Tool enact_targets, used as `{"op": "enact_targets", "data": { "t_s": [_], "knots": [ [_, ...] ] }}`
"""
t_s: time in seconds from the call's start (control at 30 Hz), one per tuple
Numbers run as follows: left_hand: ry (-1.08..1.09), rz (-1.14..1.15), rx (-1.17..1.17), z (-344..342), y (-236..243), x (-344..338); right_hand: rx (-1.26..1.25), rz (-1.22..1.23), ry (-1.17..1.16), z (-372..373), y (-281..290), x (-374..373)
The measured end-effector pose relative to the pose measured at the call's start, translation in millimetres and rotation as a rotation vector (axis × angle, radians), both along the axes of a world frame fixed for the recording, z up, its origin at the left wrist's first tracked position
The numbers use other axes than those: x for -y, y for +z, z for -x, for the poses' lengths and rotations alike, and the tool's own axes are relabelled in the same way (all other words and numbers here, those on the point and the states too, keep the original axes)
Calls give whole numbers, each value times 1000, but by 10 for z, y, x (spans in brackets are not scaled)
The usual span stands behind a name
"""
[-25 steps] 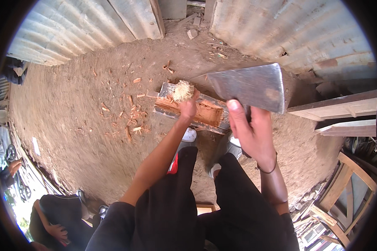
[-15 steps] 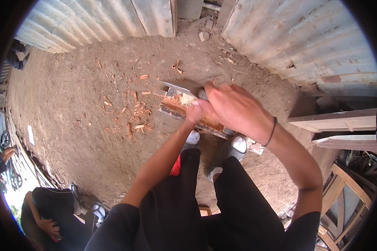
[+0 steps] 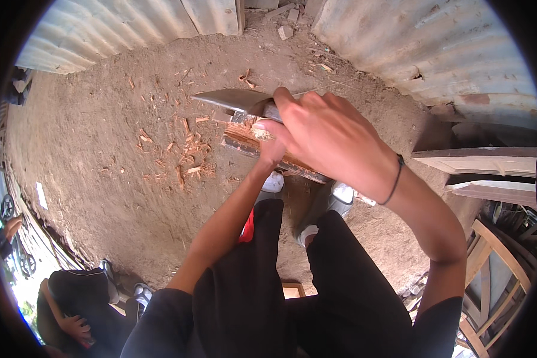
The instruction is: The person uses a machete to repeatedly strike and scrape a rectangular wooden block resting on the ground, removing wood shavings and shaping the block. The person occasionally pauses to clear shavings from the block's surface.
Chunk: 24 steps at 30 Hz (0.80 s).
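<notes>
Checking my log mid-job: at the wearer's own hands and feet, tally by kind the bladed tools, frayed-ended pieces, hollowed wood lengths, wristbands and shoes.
Bladed tool, in the right hand: 1
Frayed-ended piece, in the left hand: 1
Hollowed wood length: 1
Wristband: 1
Wearer's shoes: 2
Total: 6

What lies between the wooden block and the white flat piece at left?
The head view shows wood chips near the block, then mostly bare earth toward the white piece.

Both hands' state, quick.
Left hand: closed, holding a tool with a frayed, pale top.
Right hand: closed, holding a broad-bladed metal tool.
</notes>
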<state>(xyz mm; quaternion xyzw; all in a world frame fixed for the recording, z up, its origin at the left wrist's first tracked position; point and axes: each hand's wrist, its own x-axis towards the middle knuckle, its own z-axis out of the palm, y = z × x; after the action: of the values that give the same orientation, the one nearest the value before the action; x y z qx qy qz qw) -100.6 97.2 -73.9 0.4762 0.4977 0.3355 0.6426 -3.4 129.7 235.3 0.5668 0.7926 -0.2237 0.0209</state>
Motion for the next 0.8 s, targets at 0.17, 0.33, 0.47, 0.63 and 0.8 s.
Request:
{"op": "enact_targets", "data": {
  "t_s": [0.17,0.33,0.47,0.63,0.8],
  "knots": [
    [-31,-11,-31,-41,11,53,-34,56,57,-77,-178,100],
    [-24,-16,-54,-27,7,93,-68,-49,23,-37,-35,111],
    [-42,-26,-66,-73,33,81,-44,-10,11,-61,-129,202],
    [-67,-15,-86,-93,35,103,18,-82,35,-312,-231,213],
    [-91,-8,-126,-65,48,135,-96,21,-130,-209,6,351]
  ]
}}
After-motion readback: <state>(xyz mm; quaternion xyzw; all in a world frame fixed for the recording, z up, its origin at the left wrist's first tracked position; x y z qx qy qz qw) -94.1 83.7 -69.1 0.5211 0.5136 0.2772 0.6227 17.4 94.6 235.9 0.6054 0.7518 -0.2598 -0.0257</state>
